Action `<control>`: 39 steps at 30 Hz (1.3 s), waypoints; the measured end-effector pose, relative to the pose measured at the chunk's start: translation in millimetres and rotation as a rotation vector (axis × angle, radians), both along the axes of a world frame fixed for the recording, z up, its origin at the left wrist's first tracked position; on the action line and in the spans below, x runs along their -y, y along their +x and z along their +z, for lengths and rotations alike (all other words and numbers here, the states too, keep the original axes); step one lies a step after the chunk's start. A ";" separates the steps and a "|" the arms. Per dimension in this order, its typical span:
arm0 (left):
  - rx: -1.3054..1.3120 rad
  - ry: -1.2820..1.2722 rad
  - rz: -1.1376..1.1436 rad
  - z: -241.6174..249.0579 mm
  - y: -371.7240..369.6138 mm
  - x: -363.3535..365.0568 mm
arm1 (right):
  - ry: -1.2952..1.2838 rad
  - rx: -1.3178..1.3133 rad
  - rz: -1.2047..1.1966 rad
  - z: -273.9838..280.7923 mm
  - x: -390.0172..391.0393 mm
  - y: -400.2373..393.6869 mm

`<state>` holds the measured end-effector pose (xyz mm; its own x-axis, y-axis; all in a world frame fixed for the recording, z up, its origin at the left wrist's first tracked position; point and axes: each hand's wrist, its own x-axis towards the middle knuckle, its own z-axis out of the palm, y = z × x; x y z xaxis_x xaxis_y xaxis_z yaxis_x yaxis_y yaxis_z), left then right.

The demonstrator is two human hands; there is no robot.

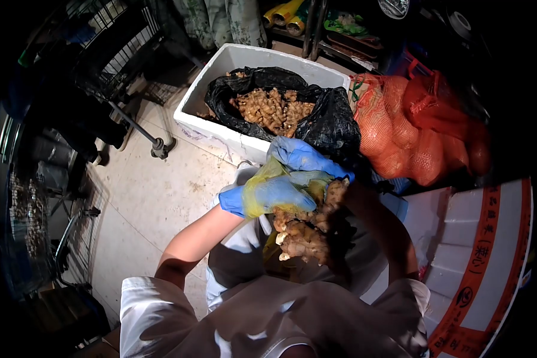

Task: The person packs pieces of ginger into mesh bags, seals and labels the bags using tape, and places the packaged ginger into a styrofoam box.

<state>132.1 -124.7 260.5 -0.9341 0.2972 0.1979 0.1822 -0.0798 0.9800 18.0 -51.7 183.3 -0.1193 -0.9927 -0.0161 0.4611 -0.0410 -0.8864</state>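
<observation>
My left hand (274, 196), in a blue glove, is bent over a piece of yellow mesh net (261, 190) that wraps across its palm and fingers. My right hand (304, 157), also blue-gloved, is curled just beyond it, its fingers against the far edge of the net. Below both hands, over my lap, is a large knobbly ginger root (304, 240) with pale broken ends. Its upper part reaches up beside my right wrist, and shadow covers its right side. What supports the ginger is hidden.
Ahead stands a white foam box (200, 122) with a black plastic bag (331, 119) full of ginger. Red mesh sacks (394, 128) of round produce lean at its right. A white carton with red tape (459, 262) is at my right. A wire cart (116, 53) stands left on the tiled floor.
</observation>
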 end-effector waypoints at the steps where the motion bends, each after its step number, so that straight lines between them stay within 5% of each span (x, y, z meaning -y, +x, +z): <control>1: 0.203 0.199 -0.027 -5.3 3.3 0.1 | -0.126 -0.020 0.043 22.6 -6.0 -2.6; 2: 0.404 0.396 -0.053 -7.6 5.5 0.9 | -0.127 -0.022 0.043 24.9 -5.9 -4.7; 6: 0.136 -0.049 -0.063 -20.8 3.4 24.5 | 0.034 -0.353 -0.074 28.0 -6.5 -11.6; 9: 0.301 0.164 -0.112 -22.8 8.8 29.5 | 0.186 -0.607 0.003 -19.4 -10.8 -32.3; 12: 0.306 0.185 -0.113 -17.1 14.3 30.4 | 0.120 -0.482 0.119 27.8 -37.1 -34.1; 16: 0.226 0.157 -0.028 -22.5 22.4 32.0 | 0.374 -0.609 -0.009 74.3 -49.2 -21.3; 18: 0.260 0.199 -0.004 -22.2 26.7 34.9 | 0.231 -0.667 0.031 81.0 -51.1 -19.4; 22: 0.321 0.268 0.039 -26.4 26.7 34.3 | 0.438 -0.580 -0.308 94.7 -48.9 4.8; 25: 0.442 0.254 0.155 -29.5 25.1 33.9 | 0.151 -1.523 -0.545 85.0 -52.3 8.8; 29: 0.500 0.378 0.303 -20.6 27.8 37.2 | -0.042 -1.537 -0.727 80.5 -72.4 14.8; 32: 0.380 0.526 0.444 -18.8 33.5 44.2 | -0.114 -1.064 -0.670 81.0 -80.3 16.9; 33: 0.407 0.418 0.516 -14.6 36.2 43.9 | -0.161 -1.238 -0.782 56.0 -84.5 7.7; 35: 0.137 0.482 0.581 -30.5 39.0 32.5 | -0.051 -1.038 -0.775 30.8 -70.9 7.6; 39: 0.096 0.556 0.729 -34.4 40.7 16.3 | 0.135 -0.639 -0.618 4.5 -31.4 31.2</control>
<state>172.8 -141.0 226.1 -0.8727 -0.4858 0.0481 0.2923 -0.4410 0.8485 49.1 -20.3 187.8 -0.6579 -0.7426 0.1248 -0.1914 0.0046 -0.9815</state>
